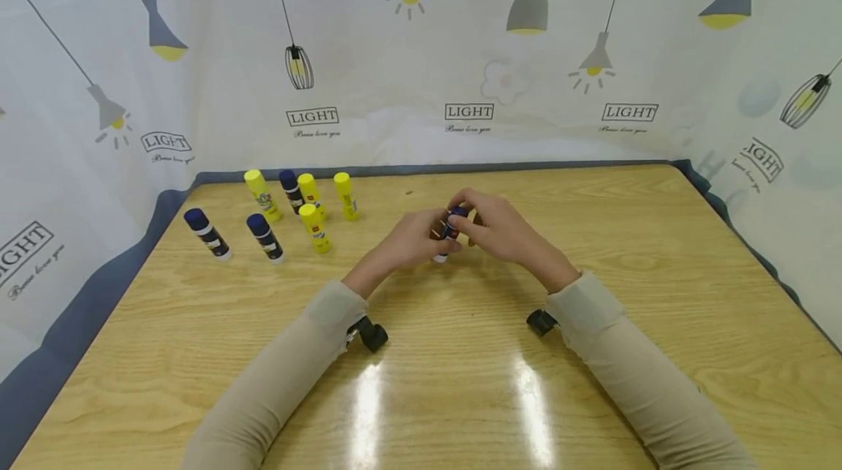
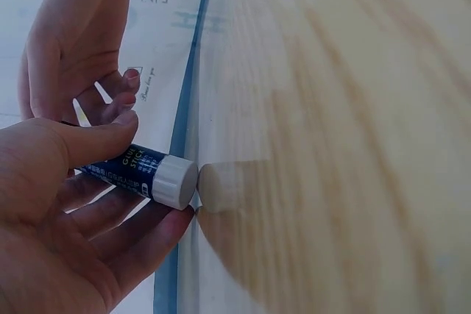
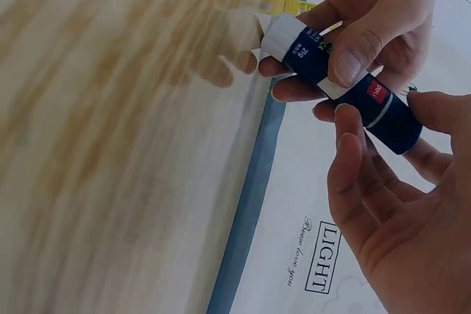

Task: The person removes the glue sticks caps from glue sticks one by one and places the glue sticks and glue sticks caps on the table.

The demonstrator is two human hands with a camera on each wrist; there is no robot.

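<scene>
A dark blue glue stick (image 3: 313,56) with a white base is held tilted between both hands, just above the wooden table. The left hand (image 1: 416,237) grips its body, thumb laid across the label in the right wrist view. At the other end, the right hand (image 1: 505,230) pinches the blue cap (image 3: 395,124) with its thumb and fingers. The cap sits against the body with a thin pale band below it. In the left wrist view the white base (image 2: 175,183) points toward the tabletop, while the left thumb and the right hand hide the cap.
Several glue sticks stand upright at the table's back left: yellow ones (image 1: 314,229) and dark blue ones (image 1: 265,238). A printed curtain (image 1: 395,68) encloses the back and sides. Black clamp-like mounts (image 1: 373,336) sit at both wrists.
</scene>
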